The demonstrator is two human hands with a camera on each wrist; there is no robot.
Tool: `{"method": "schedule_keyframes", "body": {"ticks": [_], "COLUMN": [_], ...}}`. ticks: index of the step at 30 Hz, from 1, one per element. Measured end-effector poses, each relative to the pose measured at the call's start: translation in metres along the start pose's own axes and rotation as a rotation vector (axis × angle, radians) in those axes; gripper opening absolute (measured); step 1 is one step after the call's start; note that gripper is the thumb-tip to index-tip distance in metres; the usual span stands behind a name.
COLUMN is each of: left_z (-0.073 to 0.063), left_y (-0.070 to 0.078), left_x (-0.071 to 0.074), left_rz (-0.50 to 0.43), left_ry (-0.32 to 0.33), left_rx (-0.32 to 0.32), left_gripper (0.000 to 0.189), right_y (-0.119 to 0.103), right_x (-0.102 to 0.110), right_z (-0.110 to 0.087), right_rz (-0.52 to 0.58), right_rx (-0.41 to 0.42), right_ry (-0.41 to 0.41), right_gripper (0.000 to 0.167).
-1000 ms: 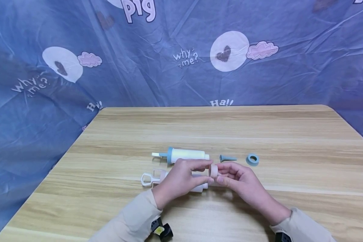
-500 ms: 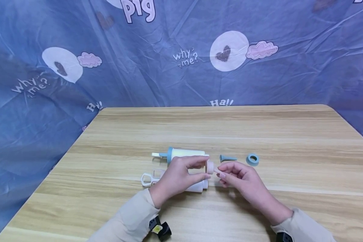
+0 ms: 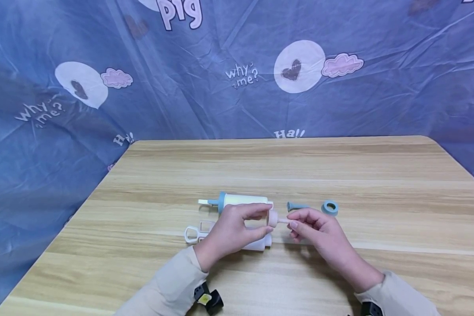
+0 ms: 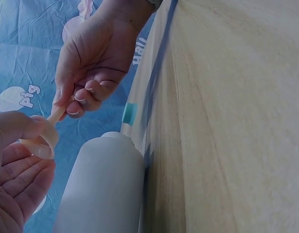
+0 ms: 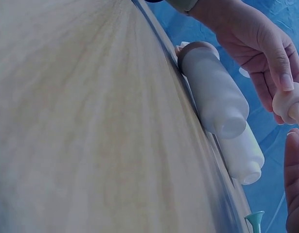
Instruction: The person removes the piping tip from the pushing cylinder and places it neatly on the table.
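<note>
My left hand [image 3: 231, 230] pinches a pale pink ring cap [image 3: 273, 218] between thumb and fingertips. A slim pink nozzle [image 3: 283, 220] points out of the cap toward the right. Its thin end is pinched between thumb and forefinger of my right hand [image 3: 320, 232]. In the left wrist view, the open underside of the cap [image 4: 51, 138] faces my left palm. The right wrist view shows the rounded top of the cap [image 5: 285, 102] with the nozzle [image 5: 297, 114] standing out of it. Both are held above the table, over the white bottle [image 3: 256, 245] with a pull handle.
Behind my left hand lies a second white bottle [image 3: 245, 200] with a blue collar. A small blue nozzle [image 3: 298, 206] and a blue ring cap [image 3: 330, 208] lie farther right on the wooden table [image 3: 379, 175]. A blue printed cloth [image 3: 205, 101] hangs beyond the table.
The cap has moved slightly left with my left hand. My right fingers have drawn back rightward along the nozzle, so more of it shows between the hands.
</note>
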State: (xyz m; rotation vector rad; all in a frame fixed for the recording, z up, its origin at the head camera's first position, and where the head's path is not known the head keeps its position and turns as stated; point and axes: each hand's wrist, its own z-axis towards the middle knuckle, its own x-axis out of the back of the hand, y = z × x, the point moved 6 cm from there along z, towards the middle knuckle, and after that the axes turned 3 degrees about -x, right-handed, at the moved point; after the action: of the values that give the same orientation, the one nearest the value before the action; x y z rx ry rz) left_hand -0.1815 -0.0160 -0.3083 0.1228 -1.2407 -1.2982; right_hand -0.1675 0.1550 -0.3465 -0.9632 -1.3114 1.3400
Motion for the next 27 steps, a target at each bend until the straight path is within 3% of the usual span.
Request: {"method": "schedule_keyframes", "body": {"ticks": [9,14,27], "left_z": [0.0002,-0.0008,-0.0032], "left_y": [0.001,0.0018,0.0018], "left_x": [0.0005,0.0001,-0.0048], "left_rz": [-0.006,-0.025,-0.077], "left_ry": [0.011,0.004,0.006], "left_rx": [0.005,0.035,0.048], "left_gripper": [0.036,0.036,0.038], "right_y": [-0.0002,0.0017,0.0029], "right_x": [0.0024,0.0023,-0.0045], "right_z": [0.0011,0.0017,0.0008], "right_rz": [0.042,0.066,0.179], "right_rx": [-0.01,-0.023,0.006], "right_ry": [0.044,0.042,0.019], "right_gripper": [0.018,0.024,0.009]}}
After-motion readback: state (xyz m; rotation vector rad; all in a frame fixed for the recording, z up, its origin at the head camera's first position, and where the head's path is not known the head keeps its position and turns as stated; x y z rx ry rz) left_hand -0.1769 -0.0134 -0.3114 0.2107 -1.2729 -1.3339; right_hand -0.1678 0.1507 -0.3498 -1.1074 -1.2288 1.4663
